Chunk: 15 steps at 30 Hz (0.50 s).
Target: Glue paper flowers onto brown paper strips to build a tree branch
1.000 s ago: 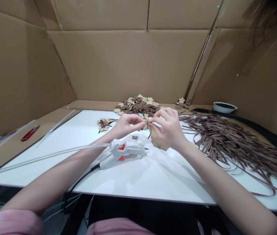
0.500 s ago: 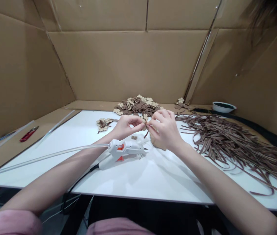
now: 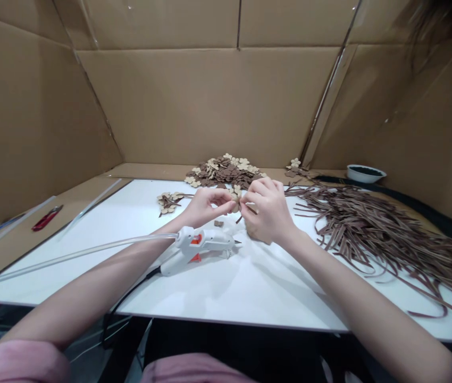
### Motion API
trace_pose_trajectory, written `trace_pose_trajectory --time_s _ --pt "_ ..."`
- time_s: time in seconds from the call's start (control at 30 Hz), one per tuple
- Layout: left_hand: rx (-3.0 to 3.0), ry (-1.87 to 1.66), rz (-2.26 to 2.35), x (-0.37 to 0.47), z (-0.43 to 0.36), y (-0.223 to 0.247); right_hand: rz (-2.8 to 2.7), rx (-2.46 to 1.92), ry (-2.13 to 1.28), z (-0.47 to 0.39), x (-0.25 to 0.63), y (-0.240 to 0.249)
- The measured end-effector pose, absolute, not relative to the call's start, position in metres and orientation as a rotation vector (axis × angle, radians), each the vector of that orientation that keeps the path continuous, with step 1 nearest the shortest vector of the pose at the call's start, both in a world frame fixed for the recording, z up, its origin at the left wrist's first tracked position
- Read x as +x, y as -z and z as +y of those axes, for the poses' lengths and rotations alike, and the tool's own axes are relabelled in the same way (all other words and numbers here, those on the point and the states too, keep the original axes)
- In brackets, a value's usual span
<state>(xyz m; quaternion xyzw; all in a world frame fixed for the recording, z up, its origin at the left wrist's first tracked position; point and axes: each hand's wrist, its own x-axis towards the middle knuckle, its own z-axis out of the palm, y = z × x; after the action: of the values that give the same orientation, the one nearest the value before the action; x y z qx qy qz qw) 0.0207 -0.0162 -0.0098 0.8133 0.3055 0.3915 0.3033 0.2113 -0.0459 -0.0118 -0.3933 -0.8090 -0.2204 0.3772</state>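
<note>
My left hand [image 3: 207, 206] pinches a tan flower cut-out [image 3: 235, 198] between thumb and fingers, above the white board. Close against its right side, my right hand [image 3: 269, 210] is closed with its fingertips at the flower and on a thin brown strip [image 3: 239, 219]; part of the strip is hidden by the fingers. Below the hands a white hot glue gun [image 3: 210, 242] rests on the board, nozzle toward the right, with a long clear glue stick [image 3: 78, 260] in its back. A small brown piece [image 3: 218, 223] lies near the nozzle. Under my right hand sits a tan object [image 3: 257, 234], mostly covered.
Behind the hands is a pile of brown and tan flower cut-outs [image 3: 229, 171]. Several flowers with strips [image 3: 169, 202] lie left. A heap of brown strips [image 3: 385, 234] spreads right, near a white bowl [image 3: 365, 174]. A red cutter [image 3: 47, 218] lies far left. Cardboard walls [image 3: 210, 101] enclose the board.
My right fingertips have shifted slightly at the flower, and the brown strip's end now lies at a different angle, partly between the fingers. My left hand stays almost still.
</note>
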Motion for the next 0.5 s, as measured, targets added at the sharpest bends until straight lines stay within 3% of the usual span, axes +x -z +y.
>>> trace_pose_trajectory --time_s 0.5 --pt "2.212 -1.088 0.809 0.020 -0.017 0.010 -2.065 -1.096 0.284 -0.054 0.213 0.007"
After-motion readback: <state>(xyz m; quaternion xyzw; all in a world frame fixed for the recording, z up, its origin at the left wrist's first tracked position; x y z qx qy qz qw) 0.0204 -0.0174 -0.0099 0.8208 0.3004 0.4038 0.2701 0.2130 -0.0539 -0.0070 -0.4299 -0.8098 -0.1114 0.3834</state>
